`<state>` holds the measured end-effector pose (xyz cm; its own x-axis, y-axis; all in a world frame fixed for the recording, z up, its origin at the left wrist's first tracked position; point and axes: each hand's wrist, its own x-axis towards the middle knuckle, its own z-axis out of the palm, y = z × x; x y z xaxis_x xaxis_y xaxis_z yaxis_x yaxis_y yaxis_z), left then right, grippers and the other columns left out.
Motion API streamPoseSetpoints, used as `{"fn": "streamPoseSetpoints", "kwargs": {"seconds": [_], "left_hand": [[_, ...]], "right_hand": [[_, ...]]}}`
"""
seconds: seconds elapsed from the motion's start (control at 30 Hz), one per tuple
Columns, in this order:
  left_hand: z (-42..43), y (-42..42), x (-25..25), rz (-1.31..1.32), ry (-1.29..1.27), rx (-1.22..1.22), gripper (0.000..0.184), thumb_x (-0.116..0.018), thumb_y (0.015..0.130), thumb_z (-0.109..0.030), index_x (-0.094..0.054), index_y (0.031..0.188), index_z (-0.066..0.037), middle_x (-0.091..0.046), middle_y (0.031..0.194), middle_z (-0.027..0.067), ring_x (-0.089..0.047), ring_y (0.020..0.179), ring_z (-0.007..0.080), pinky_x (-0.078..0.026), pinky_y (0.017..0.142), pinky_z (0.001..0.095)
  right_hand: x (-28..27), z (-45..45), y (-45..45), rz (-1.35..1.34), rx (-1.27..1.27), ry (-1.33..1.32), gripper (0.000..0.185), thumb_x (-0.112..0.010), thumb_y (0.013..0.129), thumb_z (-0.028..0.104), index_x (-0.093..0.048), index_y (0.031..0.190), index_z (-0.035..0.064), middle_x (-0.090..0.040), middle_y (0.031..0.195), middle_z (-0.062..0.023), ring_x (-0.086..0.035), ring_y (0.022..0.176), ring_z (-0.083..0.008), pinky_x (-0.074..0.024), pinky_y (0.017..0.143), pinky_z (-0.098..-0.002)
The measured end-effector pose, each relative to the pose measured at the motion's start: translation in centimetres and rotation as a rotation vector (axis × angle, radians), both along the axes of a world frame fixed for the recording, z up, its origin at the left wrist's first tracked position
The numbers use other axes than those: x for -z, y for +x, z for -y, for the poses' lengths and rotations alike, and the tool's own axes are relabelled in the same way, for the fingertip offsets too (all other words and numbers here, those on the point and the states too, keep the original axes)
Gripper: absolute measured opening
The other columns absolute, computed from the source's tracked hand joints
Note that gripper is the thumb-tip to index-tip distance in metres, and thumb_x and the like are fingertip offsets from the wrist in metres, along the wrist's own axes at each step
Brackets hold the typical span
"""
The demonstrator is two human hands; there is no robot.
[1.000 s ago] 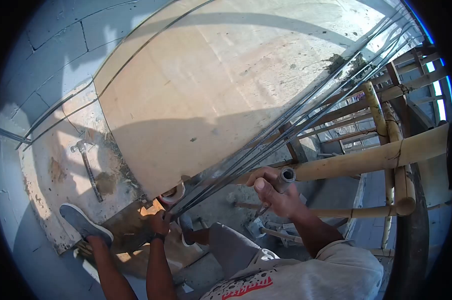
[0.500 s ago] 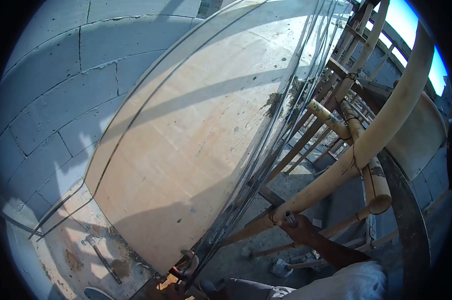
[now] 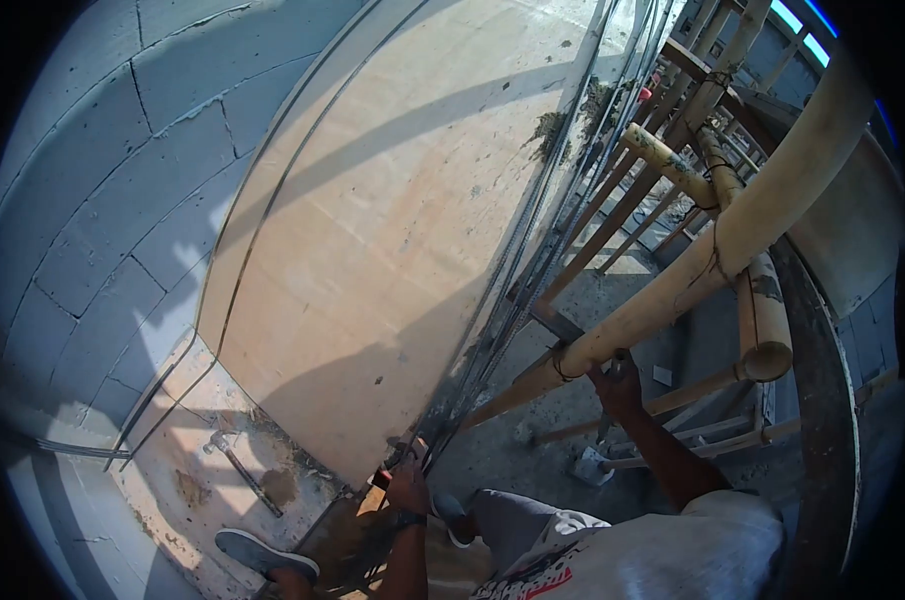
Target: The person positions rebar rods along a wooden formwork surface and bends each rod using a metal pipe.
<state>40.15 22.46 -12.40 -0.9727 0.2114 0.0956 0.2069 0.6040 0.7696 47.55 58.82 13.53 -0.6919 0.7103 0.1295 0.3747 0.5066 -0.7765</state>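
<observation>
My left hand is at the lower end of a bundle of thin steel bars, by the bottom corner of a large plywood sheet. Its fingers are closed, but shadow hides what they grip. Out to the right, my right hand is wrapped around a dark metal tool with a rounded end, close under a thick bamboo pole. The tool's exact kind is unclear. A claw hammer lies on the dirty ledge to the left.
A pale block wall rises on the left. Bamboo poles and a short crosswise bamboo stand at right, beside wooden slats. My shoe rests on the ledge. A crumpled white bag lies on the concrete floor below.
The view has tilted and shifted. My left hand and forearm have come further into view, up at the bars' lower end. My right hand still grips the tool, now nearer the bamboo pole.
</observation>
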Motion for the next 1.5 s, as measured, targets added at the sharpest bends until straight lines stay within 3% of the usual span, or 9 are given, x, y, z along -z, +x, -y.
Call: {"fn": "streamPoseSetpoints", "kwargs": {"seconds": [0.13,0.37,0.63,1.0,1.03,1.07,1.23,1.37,1.5], "left_hand": [[-0.5,1.1,1.6,0.406,0.010,-0.037,0.038,-0.051,0.098,-0.035,-0.070,0.105,-0.002,-0.070,0.102,0.0231,-0.067,0.091,0.0411,-0.051,0.084,0.0503],[2.4,1.3,1.3,0.157,0.109,0.054,0.043,-0.058,0.093,-0.043,-0.069,0.099,-0.002,-0.069,0.095,0.0227,-0.066,0.089,0.0406,-0.049,0.079,0.0505],[6.1,1.4,-4.0,0.275,0.091,-0.019,0.054,-0.067,0.088,-0.044,-0.065,0.118,0.000,-0.069,0.104,0.0239,-0.065,0.093,0.0445,-0.051,0.082,0.0508],[10.6,-1.2,-10.3,0.243,-0.486,0.104,0.055,-0.066,0.088,-0.045,-0.065,0.119,0.001,-0.070,0.105,0.0243,-0.065,0.091,0.0454,-0.051,0.080,0.0525],[10.8,-2.6,-5.9,0.342,-0.057,-0.050,0.055,-0.062,0.090,-0.050,-0.068,0.114,-0.001,-0.069,0.105,0.0253,-0.065,0.091,0.0459,-0.051,0.082,0.0529],[10.7,-4.2,-1.0,0.173,-0.221,-0.012,0.054,-0.057,0.092,-0.052,-0.069,0.111,-0.003,-0.069,0.105,0.0261,-0.065,0.091,0.0458,-0.050,0.086,0.0520],[7.9,-4.3,-3.8,0.360,-0.312,0.035,0.051,-0.061,0.090,-0.049,-0.069,0.111,-0.003,-0.071,0.101,0.0232,-0.067,0.090,0.0421,-0.051,0.086,0.0496],[7.3,-1.5,1.7,-0.012,-0.115,-0.148,0.050,-0.058,0.090,-0.050,-0.067,0.080,-0.002,-0.064,0.068,0.0199,-0.064,0.065,0.0387,-0.049,0.061,0.0494],[8.4,-0.4,-2.8,0.252,0.052,-0.141,0.051,-0.065,0.086,-0.053,-0.069,0.076,-0.004,-0.067,0.071,0.0208,-0.068,0.067,0.0406,-0.052,0.063,0.0481]], "right_hand": [[0.0,1.2,-0.7,-0.098,0.043,-0.361,0.059,-0.078,0.089,0.023,-0.045,0.134,0.0040,-0.059,0.113,-0.0104,-0.065,0.094,-0.0159,-0.0575,0.067,-0.0286],[2.0,1.2,-1.5,-0.247,0.069,-0.380,0.065,-0.078,0.087,0.025,-0.042,0.137,0.0044,-0.056,0.115,-0.0098,-0.064,0.089,-0.0144,-0.0554,0.060,-0.0269],[4.1,-0.8,-0.8,-0.130,0.027,-0.176,0.066,-0.079,0.086,0.028,-0.045,0.134,-0.0009,-0.064,0.117,-0.0179,-0.067,0.104,-0.0283,-0.0521,0.090,-0.0387],[3.9,-0.6,-1.2,-0.258,-0.058,-0.167,0.065,-0.077,0.085,0.028,-0.046,0.134,-0.0009,-0.065,0.115,-0.0190,-0.066,0.111,-0.0309,-0.0512,0.093,-0.0409],[3.0,0.0,-1.4,-0.268,-0.046,-0.090,0.064,-0.077,0.085,0.029,-0.046,0.133,-0.0008,-0.065,0.116,-0.0187,-0.065,0.111,-0.0305,-0.0512,0.092,-0.0412],[2.1,0.8,-2.0,-0.287,-0.036,-0.002,0.063,-0.077,0.086,0.029,-0.047,0.132,-0.0007,-0.064,0.117,-0.0184,-0.065,0.111,-0.0302,-0.0512,0.091,-0.0414],[3.9,-0.2,-1.1,-0.173,0.020,-0.112,0.066,-0.080,0.083,0.028,-0.047,0.132,-0.0008,-0.061,0.117,-0.0156,-0.061,0.107,-0.0255,-0.0498,0.091,-0.0377],[1.6,0.6,-1.5,-0.190,-0.018,-0.084,0.064,-0.082,0.083,0.024,-0.048,0.131,-0.0007,-0.061,0.118,-0.0136,-0.059,0.111,-0.0224,-0.0497,0.091,-0.0360],[5.2,-1.9,-0.3,-0.222,-0.032,-0.286,0.058,-0.080,0.085,0.015,-0.048,0.131,-0.0016,-0.059,0.123,-0.0151,-0.059,0.114,-0.0214,-0.0500,0.094,-0.0361]]}}
